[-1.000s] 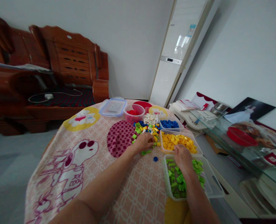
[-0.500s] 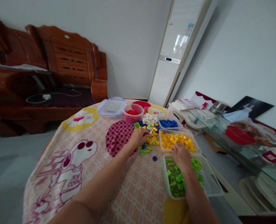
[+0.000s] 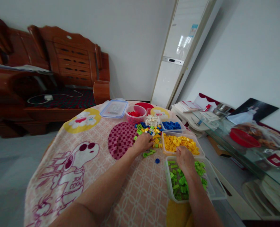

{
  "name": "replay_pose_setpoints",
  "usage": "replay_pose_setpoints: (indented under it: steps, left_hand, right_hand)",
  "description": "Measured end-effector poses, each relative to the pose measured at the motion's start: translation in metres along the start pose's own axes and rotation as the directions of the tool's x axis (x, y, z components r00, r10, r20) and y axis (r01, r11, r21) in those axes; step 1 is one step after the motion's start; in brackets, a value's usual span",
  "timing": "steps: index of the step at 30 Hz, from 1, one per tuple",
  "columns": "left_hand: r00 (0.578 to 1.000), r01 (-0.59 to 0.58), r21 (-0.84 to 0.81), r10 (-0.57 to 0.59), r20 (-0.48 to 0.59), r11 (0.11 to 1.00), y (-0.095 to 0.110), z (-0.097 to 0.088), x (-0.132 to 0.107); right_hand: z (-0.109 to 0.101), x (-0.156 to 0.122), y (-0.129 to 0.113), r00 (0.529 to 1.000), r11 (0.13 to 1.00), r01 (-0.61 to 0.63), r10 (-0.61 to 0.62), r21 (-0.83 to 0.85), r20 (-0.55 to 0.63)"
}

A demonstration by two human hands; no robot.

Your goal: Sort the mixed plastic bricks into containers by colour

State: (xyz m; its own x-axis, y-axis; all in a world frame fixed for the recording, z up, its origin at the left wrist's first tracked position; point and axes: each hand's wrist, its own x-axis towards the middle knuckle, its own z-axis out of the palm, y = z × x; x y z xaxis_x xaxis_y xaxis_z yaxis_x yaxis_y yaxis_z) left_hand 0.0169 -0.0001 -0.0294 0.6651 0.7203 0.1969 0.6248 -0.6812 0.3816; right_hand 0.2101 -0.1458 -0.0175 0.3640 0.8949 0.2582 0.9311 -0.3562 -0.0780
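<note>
My left hand [image 3: 143, 143] is at the near left side of a loose pile of mixed toy bricks [image 3: 156, 130], its fingers bent together among yellow and green pieces; whatever they pinch is hidden. Curled closed, my right hand [image 3: 185, 157] hovers where the tub of yellow bricks [image 3: 170, 142] meets the tub of green bricks [image 3: 182, 180]. Anything in its fingers is too small to make out. A green piece [image 3: 149, 153] and a round blue piece [image 3: 157, 160] lie on the cloth near the pile.
Behind the pile stand a round tub of red bricks [image 3: 135, 115], white bricks [image 3: 152, 119] and a tub of blue bricks [image 3: 171, 125]. A clear lid [image 3: 114, 108] lies at the back left. A glass shelf [image 3: 227, 138] borders the table's right side.
My left hand has shifted slightly nearer and lower over the pile's near edge, now covering pieces seen before. My right hand stays almost in place.
</note>
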Motion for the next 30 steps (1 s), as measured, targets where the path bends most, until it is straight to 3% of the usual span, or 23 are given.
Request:
replay_pose_setpoints:
  steps: [6, 10, 14, 19, 25, 30]
  left_hand:
    - [0.995, 0.072, -0.037, -0.074, -0.062, 0.997, 0.003, -0.002, 0.001]
    - [0.988, 0.056, -0.228, -0.087, -0.129, 0.972, 0.006, -0.004, 0.002]
    - [0.984, -0.025, -0.473, -0.061, -0.165, 0.881, 0.019, 0.000, 0.000]
    - [0.993, -0.069, -0.644, -0.009, -0.116, 0.762, 0.044, 0.010, -0.004]
    - [0.983, -0.144, -0.622, 0.040, -0.178, 0.770, 0.055, 0.017, -0.006]
    - [0.967, -0.104, -0.548, -0.045, -0.251, 0.830, 0.035, 0.008, -0.001]
  right_hand:
    - [-0.002, 0.000, -0.002, 1.000, 1.000, -0.005, 0.005, -0.016, 0.017]
    - [-0.003, 0.000, -0.002, 1.000, 1.000, 0.008, -0.008, -0.007, 0.003]
    - [-0.003, 0.000, -0.002, 1.000, 1.000, 0.004, -0.004, -0.003, 0.003]
    - [-0.003, 0.001, -0.002, 1.000, 1.000, -0.005, 0.005, -0.010, 0.006]
    - [-0.001, 0.001, -0.001, 0.999, 1.000, 0.017, -0.018, -0.008, -0.029]
    - [0.000, 0.001, 0.000, 1.000, 1.000, 0.003, -0.003, -0.008, -0.022]
